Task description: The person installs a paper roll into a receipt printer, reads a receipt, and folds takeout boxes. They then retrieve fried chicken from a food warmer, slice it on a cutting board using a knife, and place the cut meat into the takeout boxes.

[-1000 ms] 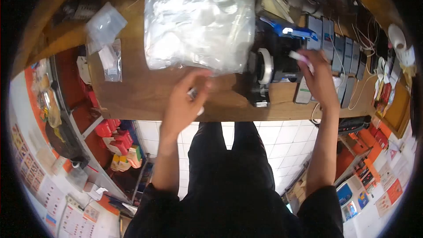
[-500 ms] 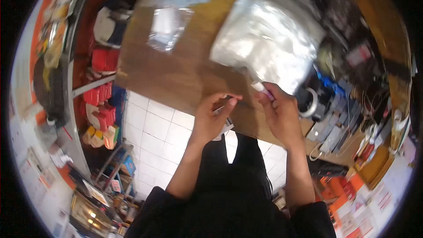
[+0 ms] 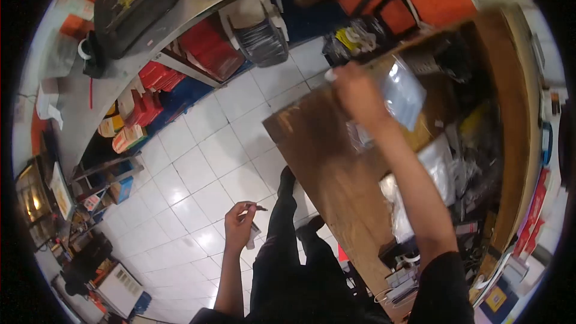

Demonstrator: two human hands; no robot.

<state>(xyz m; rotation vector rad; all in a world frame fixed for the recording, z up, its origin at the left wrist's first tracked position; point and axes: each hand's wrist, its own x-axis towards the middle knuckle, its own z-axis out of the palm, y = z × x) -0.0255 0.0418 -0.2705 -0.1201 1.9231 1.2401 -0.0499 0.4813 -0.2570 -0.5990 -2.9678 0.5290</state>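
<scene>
My left hand [image 3: 239, 228] is over the tiled floor, left of the table. Its thumb and fingers are pinched together, with a small dark tip showing at the fingertips. A pale flat piece [image 3: 252, 239] sticks out below the palm; its kind is unclear. My right hand [image 3: 358, 93] is stretched out over the far end of the brown wooden table [image 3: 324, 168], closed around a small white-ended tube [image 3: 330, 76], mostly hidden by the fingers. Beside that hand lies a clear plastic packet [image 3: 405, 93]. Another clear packet [image 3: 359, 137] is partly under my forearm.
Crumpled clear plastic [image 3: 396, 207] lies on the table's right side. A black bag [image 3: 360, 39] stands beyond the far end. Along the left runs a counter [image 3: 156, 30] with red boxes [image 3: 159, 78] on shelves below. White tiles [image 3: 204, 168] cover the floor between.
My view and body have turned left. The right hand has reached far forward with the tube, away from the left hand. My left hand is now over the floor, still pinched.
</scene>
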